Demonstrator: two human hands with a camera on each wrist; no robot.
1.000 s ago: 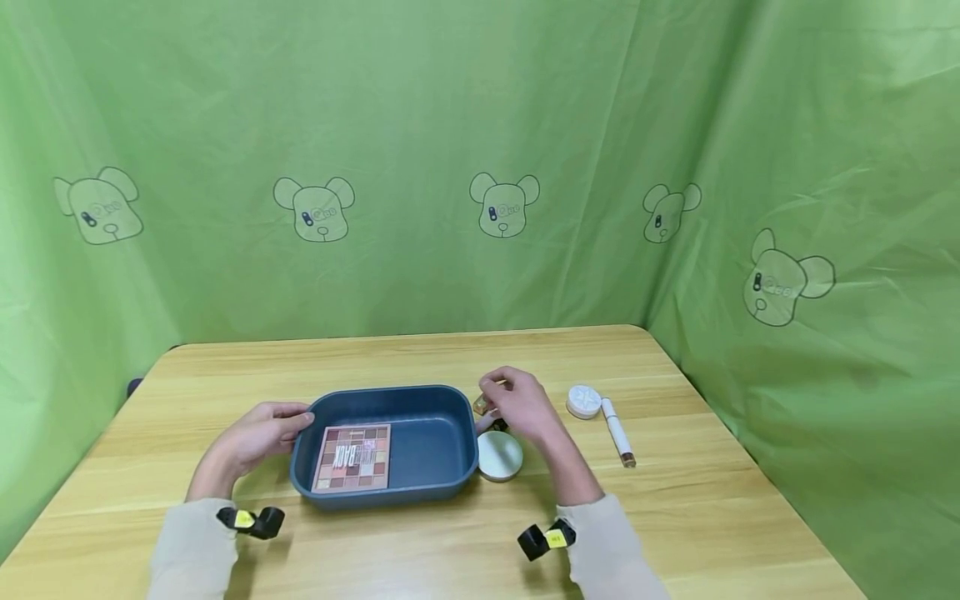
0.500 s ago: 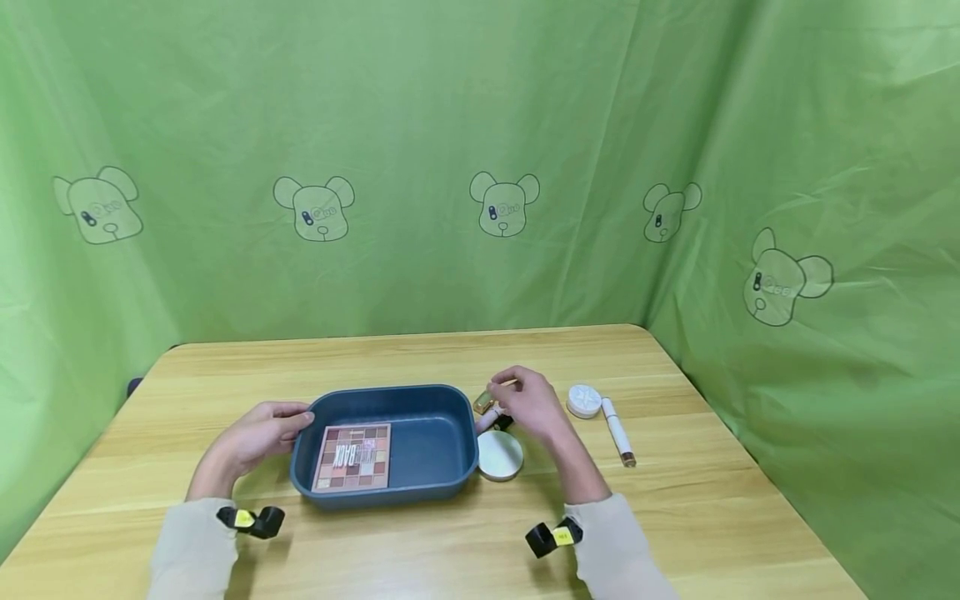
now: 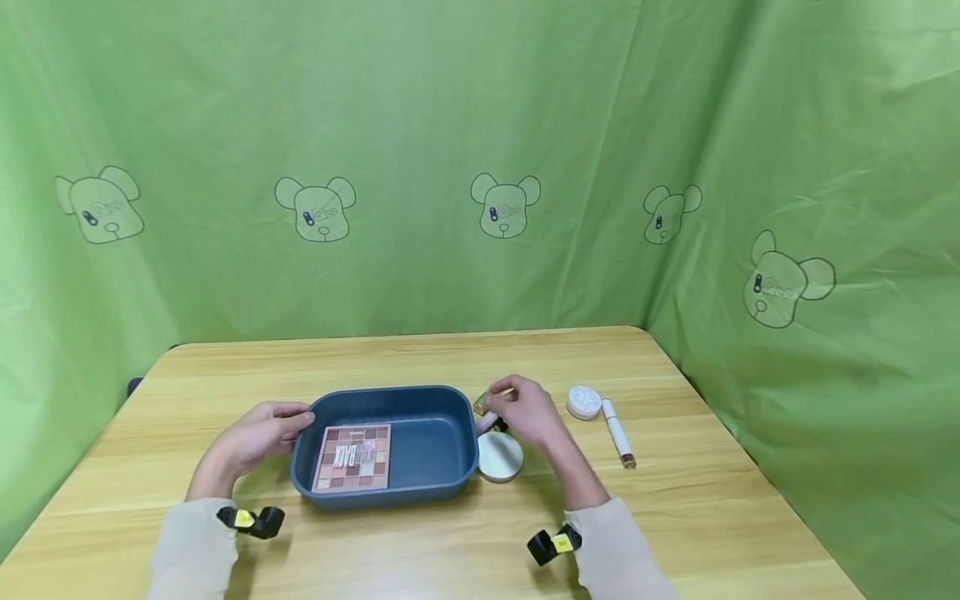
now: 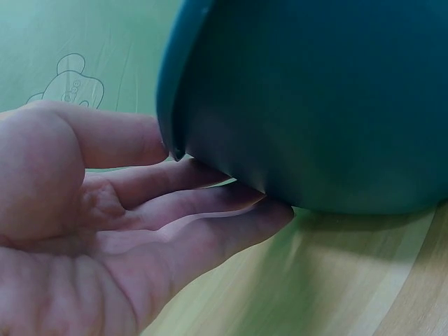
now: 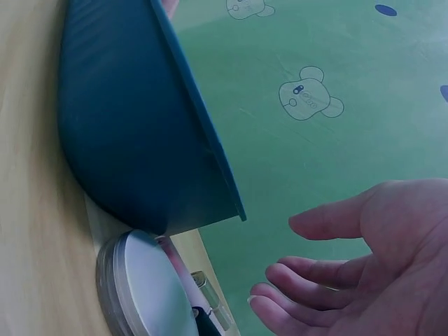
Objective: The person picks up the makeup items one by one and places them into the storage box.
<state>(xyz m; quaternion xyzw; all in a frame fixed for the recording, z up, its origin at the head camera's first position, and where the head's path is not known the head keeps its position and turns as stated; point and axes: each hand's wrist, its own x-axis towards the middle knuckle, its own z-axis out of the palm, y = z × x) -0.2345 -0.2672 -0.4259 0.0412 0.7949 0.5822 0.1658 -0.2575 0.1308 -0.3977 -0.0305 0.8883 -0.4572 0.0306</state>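
My left hand (image 3: 258, 437) grips the left rim of a dark blue rectangular bin (image 3: 427, 450), thumb on the rim and fingers against the outer wall in the left wrist view. An eyeshadow palette (image 3: 352, 458) lies in the bin's left half. My right hand (image 3: 528, 412) hovers beyond the bin's right end, its fingers loosely bent and holding nothing in the right wrist view. Below and beside its fingers are a gold-coloured tube (image 3: 481, 404), a pale pink tube (image 3: 486, 422) and a small black item, partly hidden. A round compact with a pale lid (image 3: 500, 456) sits beside the bin.
Right of my right hand, a white round case with a star pattern (image 3: 583, 402) stands beside a slim white tube with a brown end (image 3: 618, 433). The wooden table (image 3: 405, 550) has green curtains (image 3: 420, 283) behind it and on its right.
My right hand has drawn slightly right from the small tubes, then dipped a little, staying near them. My left hand and the bin have kept their place.
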